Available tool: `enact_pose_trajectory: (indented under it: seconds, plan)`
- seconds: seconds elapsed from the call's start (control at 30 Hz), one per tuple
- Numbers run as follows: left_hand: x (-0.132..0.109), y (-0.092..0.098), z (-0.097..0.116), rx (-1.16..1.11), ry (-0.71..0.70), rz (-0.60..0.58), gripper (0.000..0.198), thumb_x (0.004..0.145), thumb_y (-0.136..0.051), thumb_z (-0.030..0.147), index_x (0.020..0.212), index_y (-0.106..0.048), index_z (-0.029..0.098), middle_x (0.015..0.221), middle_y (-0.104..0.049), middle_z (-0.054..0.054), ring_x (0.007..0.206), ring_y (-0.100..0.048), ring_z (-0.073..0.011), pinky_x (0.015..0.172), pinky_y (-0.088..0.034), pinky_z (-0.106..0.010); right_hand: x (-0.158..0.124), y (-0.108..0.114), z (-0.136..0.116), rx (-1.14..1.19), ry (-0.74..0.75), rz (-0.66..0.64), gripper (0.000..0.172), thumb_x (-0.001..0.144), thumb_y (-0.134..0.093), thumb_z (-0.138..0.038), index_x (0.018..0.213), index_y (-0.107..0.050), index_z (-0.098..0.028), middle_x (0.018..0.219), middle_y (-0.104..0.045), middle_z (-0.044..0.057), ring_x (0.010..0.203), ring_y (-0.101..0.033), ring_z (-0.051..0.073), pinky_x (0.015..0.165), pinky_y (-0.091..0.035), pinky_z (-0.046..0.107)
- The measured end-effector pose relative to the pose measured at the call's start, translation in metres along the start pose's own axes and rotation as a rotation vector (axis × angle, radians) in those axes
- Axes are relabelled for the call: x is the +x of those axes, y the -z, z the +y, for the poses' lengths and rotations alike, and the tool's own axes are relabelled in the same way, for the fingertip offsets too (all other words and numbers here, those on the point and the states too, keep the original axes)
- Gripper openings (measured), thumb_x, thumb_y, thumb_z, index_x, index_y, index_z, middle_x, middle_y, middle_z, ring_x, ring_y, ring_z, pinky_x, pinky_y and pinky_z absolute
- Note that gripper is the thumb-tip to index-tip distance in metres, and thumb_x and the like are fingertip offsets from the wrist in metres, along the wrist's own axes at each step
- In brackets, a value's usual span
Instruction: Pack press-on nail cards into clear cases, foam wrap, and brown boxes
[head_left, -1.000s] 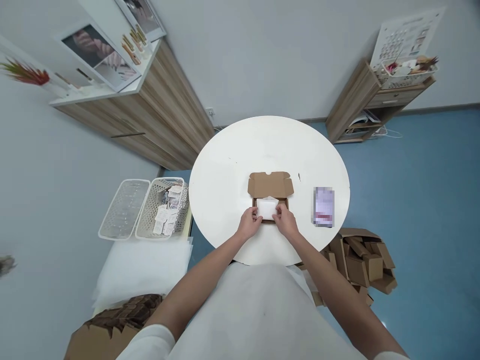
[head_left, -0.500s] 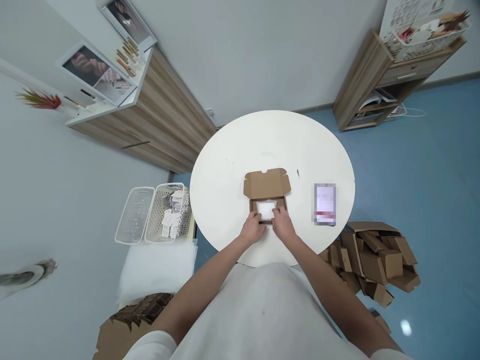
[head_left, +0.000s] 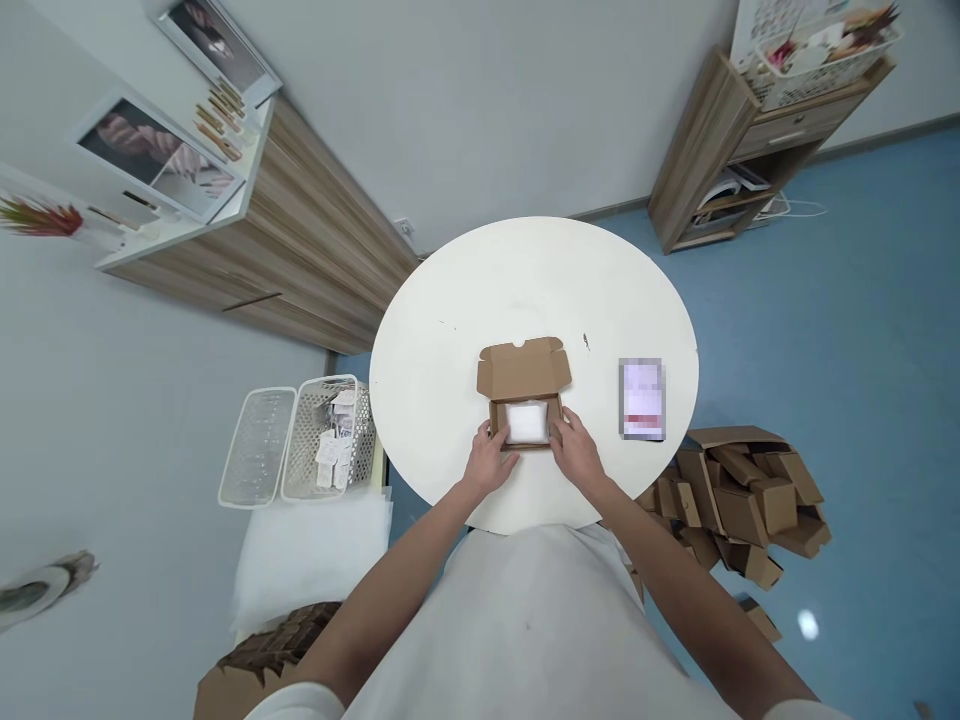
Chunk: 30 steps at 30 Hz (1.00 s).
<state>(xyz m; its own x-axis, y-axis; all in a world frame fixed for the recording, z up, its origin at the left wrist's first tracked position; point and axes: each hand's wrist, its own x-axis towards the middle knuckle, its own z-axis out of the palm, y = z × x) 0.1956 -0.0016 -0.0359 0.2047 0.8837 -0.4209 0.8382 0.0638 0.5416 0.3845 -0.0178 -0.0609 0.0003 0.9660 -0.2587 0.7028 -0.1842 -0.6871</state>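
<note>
On the white oval table (head_left: 536, 270) lies a small brown cardboard box (head_left: 523, 370), its lid folded up and away from me. Inside the tray of the box rests a white wrapped packet (head_left: 527, 422), flat and filling most of the width. My left hand (head_left: 487, 460) grips the near left corner of the box, thumb over the rim and fingers along the outer side. At the right side wall, my right hand (head_left: 579, 455) holds the box in the same way. Neither hand appears to grip the packet.
A pixelated flat rectangle (head_left: 642, 398) lies on the table's right part. Cardboard boxes (head_left: 754, 510) are heaped on the floor at right. To the left are a white basket (head_left: 296, 465) holding papers and a stack of translucent sheets (head_left: 311, 555). Wooden cabinets (head_left: 322, 220) stand behind.
My hands have moved apart, from the white packet's near corners to the box's side walls. More of the packet now shows. The whole view has shifted slightly.
</note>
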Motion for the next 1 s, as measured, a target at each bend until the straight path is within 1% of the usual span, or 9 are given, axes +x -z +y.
enact_pose_trajectory:
  seconds: [0.07,0.23,0.4,0.53,0.63,0.7,0.83,0.9,1.0]
  plan:
    - [-0.003,-0.001,-0.005,0.016,-0.018,-0.011,0.056,0.072,-0.058,0.034,0.123,-0.045,0.018,0.133,-0.026,-0.015,0.129,-0.016,-0.0331,0.101,-0.025,-0.045,-0.007,-0.006,-0.004,-0.016,0.002,-0.010,0.039,0.080,-0.040,-0.019,0.118,-0.048,-0.018,0.136,-0.031,0.011,0.120,-0.039,0.025,0.092,-0.039,0.037]
    - [-0.016,0.002,-0.023,-0.009,0.002,0.006,0.053,0.072,-0.058,0.034,0.122,-0.047,0.021,0.135,-0.022,-0.013,0.128,-0.019,-0.0332,0.099,-0.027,-0.045,-0.023,-0.026,-0.018,-0.041,-0.026,-0.020,0.042,0.079,-0.042,-0.019,0.121,-0.045,-0.018,0.137,-0.030,0.011,0.121,-0.039,0.024,0.094,-0.039,0.036]
    - [-0.037,0.006,-0.051,0.002,-0.024,0.020,0.053,0.073,-0.056,0.034,0.123,-0.045,0.021,0.133,-0.026,-0.013,0.126,-0.024,-0.0323,0.099,-0.028,-0.045,-0.043,-0.046,-0.038,-0.067,-0.034,-0.056,0.043,0.079,-0.043,-0.019,0.122,-0.044,-0.015,0.138,-0.027,0.013,0.123,-0.036,0.023,0.095,-0.038,0.033]
    - [-0.053,0.010,-0.072,-0.068,-0.054,0.046,0.054,0.072,-0.056,0.034,0.123,-0.045,0.020,0.131,-0.030,-0.015,0.124,-0.029,-0.0316,0.098,-0.028,-0.043,-0.061,-0.061,-0.053,-0.101,-0.064,-0.089,0.045,0.077,-0.046,-0.019,0.122,-0.043,-0.021,0.141,-0.023,0.011,0.121,-0.039,0.023,0.092,-0.039,0.035]
    - [-0.060,0.014,-0.084,-0.142,-0.075,0.051,0.056,0.073,-0.054,0.036,0.126,-0.041,0.022,0.131,-0.034,-0.014,0.123,-0.032,-0.0303,0.097,-0.029,-0.042,-0.072,-0.067,-0.058,-0.093,-0.077,-0.106,0.049,0.076,-0.049,-0.022,0.124,-0.041,-0.022,0.143,-0.019,0.012,0.119,-0.042,0.024,0.091,-0.040,0.036]
    - [-0.063,0.016,-0.089,-0.185,-0.107,0.055,0.062,0.073,-0.053,0.037,0.130,-0.034,0.021,0.130,-0.036,-0.014,0.122,-0.035,-0.0288,0.097,-0.030,-0.040,-0.077,-0.068,-0.059,-0.076,-0.089,-0.121,0.057,0.073,-0.053,-0.026,0.128,-0.036,-0.022,0.143,-0.017,0.012,0.121,-0.040,0.025,0.092,-0.039,0.037]
    - [-0.060,0.023,-0.096,-0.290,-0.130,0.079,0.077,0.072,-0.054,0.039,0.136,-0.019,0.017,0.134,-0.035,-0.016,0.123,-0.034,-0.0281,0.096,-0.031,-0.038,-0.080,-0.060,-0.055,-0.015,-0.093,-0.140,0.076,0.070,-0.057,-0.033,0.136,-0.021,-0.021,0.144,-0.016,0.012,0.129,-0.027,0.026,0.098,-0.033,0.040]
    - [-0.054,0.029,-0.097,-0.364,-0.108,0.091,0.080,0.070,-0.056,0.043,0.135,-0.021,0.015,0.135,-0.033,-0.018,0.123,-0.034,-0.0287,0.095,-0.032,-0.037,-0.078,-0.052,-0.053,0.036,-0.102,-0.117,0.078,0.072,-0.055,-0.038,0.137,-0.016,-0.021,0.144,-0.016,0.012,0.130,-0.024,0.025,0.100,-0.031,0.040]
    - [-0.039,0.043,-0.097,-0.511,-0.039,0.100,0.080,0.067,-0.058,0.050,0.132,-0.028,0.014,0.133,-0.037,-0.020,0.119,-0.041,-0.0285,0.093,-0.033,-0.036,-0.071,-0.038,-0.051,0.120,-0.156,-0.057,0.079,0.074,-0.051,-0.044,0.138,-0.013,-0.019,0.144,-0.018,0.013,0.127,-0.029,0.025,0.099,-0.031,0.040]
